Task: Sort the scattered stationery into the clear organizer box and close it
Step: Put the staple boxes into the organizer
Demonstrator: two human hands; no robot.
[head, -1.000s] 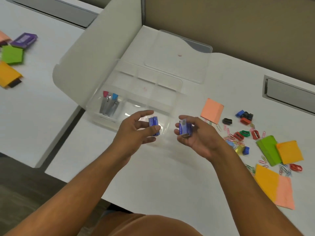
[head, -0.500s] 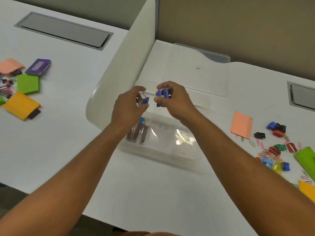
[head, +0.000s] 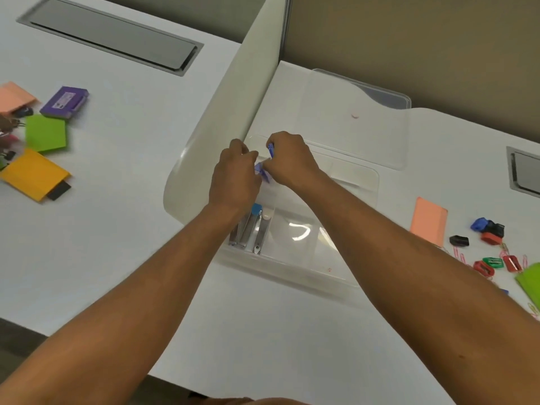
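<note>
Spanning white desks (head: 122, 258), a curved divider (head: 233, 112), beige wall behind.

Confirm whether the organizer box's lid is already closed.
No. The clear lid lies flat on the desk beyond the open organizer box, while both hands work over its far compartments.

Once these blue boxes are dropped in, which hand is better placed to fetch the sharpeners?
Probably the right hand: the sharpeners lie on its side of the organizer box, while the left hand would have to cross over it.
</note>
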